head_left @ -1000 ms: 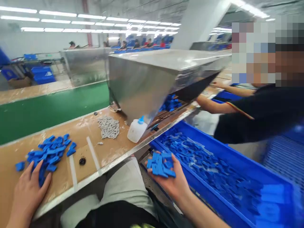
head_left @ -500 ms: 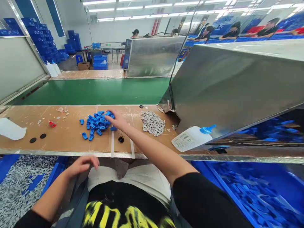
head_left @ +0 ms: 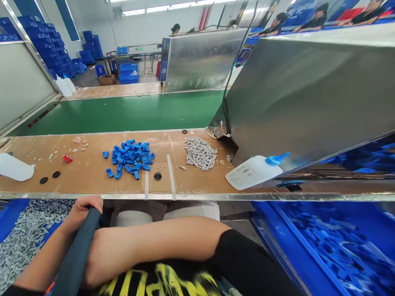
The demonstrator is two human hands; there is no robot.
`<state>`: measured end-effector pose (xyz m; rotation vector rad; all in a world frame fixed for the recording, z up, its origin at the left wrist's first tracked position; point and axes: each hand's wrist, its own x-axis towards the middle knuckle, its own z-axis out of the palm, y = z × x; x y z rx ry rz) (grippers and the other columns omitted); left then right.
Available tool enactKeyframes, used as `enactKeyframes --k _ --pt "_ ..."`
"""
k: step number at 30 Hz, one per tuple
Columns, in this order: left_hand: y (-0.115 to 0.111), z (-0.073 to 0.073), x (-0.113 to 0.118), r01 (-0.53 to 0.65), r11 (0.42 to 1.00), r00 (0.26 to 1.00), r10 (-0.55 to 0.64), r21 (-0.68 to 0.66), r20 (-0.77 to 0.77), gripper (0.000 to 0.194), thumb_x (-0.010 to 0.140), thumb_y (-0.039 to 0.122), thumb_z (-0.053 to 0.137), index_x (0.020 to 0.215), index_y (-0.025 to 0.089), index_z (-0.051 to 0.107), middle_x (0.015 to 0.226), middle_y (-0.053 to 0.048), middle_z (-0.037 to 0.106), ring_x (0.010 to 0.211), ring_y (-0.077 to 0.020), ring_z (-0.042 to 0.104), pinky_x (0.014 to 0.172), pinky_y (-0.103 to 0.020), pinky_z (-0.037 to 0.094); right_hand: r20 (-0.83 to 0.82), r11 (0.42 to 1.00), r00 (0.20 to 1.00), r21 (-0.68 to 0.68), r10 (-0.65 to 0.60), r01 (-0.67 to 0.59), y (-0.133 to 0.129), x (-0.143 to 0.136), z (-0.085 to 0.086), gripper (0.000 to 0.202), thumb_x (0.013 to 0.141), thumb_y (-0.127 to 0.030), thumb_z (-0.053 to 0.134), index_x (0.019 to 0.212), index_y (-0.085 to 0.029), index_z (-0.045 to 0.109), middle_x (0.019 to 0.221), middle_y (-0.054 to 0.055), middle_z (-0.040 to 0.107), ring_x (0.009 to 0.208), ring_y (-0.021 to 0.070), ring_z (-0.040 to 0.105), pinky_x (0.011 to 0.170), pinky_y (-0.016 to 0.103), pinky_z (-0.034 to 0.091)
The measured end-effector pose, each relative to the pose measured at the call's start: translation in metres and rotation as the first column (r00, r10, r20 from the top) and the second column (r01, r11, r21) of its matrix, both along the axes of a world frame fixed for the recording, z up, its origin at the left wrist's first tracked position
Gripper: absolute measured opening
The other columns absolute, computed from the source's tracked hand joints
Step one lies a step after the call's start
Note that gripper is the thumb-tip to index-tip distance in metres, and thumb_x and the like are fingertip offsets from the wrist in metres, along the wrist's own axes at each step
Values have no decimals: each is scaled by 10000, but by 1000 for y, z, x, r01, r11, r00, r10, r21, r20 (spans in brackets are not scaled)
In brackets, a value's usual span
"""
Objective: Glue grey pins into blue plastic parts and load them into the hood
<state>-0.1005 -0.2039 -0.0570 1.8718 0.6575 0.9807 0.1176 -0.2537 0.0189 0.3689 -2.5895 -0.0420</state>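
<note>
At the lower left, my left hand is closed on the edge of a dark grey cloth. My right arm reaches across my lap to the same cloth; my right hand is mostly hidden behind it, so its fingers do not show. On the brown work surface lie a pile of blue plastic pieces and, to its right, a pile of light grey pieces. A black round disc sits between them near the front edge.
A white bottle with blue nozzle lies at right beside a metal housing. Another white bottle is at left. Behind runs a green belt. Bins flank my lap. People are in the background.
My right hand has left the blue pile and come back to my lap at the left. My left hand has closed on the grey cloth. More blue pieces show in the pile.
</note>
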Motion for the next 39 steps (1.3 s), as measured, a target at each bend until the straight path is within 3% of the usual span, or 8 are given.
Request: enactKeyframes --k 8,13,16,18,20,24,31,39 --pt "8 5 27 71 991 974 -45 -109 220 228 939 453 786 876 234 780 628 -29 578 564 -150 515 544 -271 426 65 992 990 -13 -126 127 10 27 -20 321 1029 -120 507 906 -213 789 971 54 811 899 207 743 764 363 508" --pt "9 -2 25 77 976 979 -35 -204 203 249 897 445 833 840 206 791 636 -37 582 562 -147 532 558 -279 438 225 985 965 -79 -133 154 12 49 5 264 1054 -156 523 963 -215 763 912 21 803 847 211 752 711 371 482" --pt "9 -3 25 163 941 968 -95 -298 231 200 873 391 855 816 211 790 625 -27 583 543 -129 508 547 -255 413 186 935 980 -330 -69 129 14 86 24 236 1107 -286 509 1103 -199 728 1085 30 804 925 159 736 708 318 477" --pt "7 1 33 264 885 947 -162 -384 277 221 826 411 883 848 208 798 680 -46 638 617 -155 572 599 -265 457 98 789 990 -599 -99 138 21 115 32 268 1113 -365 516 1173 -186 706 1137 45 800 973 132 729 749 261 490" --pt "5 10 49 305 802 934 -147 -513 326 369 793 515 876 956 190 811 925 -113 743 850 -238 680 755 -329 538 20 538 957 -823 -290 181 33 140 35 262 1087 -387 571 1141 -180 721 1054 47 801 934 139 724 795 246 505" --pt "2 28 100 302 610 934 -34 -733 356 727 928 756 615 1276 132 750 1297 -189 711 1214 -342 652 1045 -433 509 128 135 806 -959 -578 248 66 159 26 236 999 -373 657 1040 -165 762 964 47 778 868 171 686 766 281 500" --pt "0 18 163 496 261 857 10 -828 516 862 809 838 724 1227 85 705 1033 -139 667 898 -225 638 844 -352 562 258 15 826 -952 -502 306 96 148 0 428 1011 -528 580 1005 -143 766 893 42 727 809 161 629 756 292 469" --pt "-1 17 171 524 264 823 87 -810 561 861 730 802 826 1232 114 703 1030 -109 637 906 -208 624 847 -342 584 261 -218 792 -962 -551 165 95 142 -12 620 1001 -731 492 1068 -186 780 824 27 706 735 145 610 690 267 475"
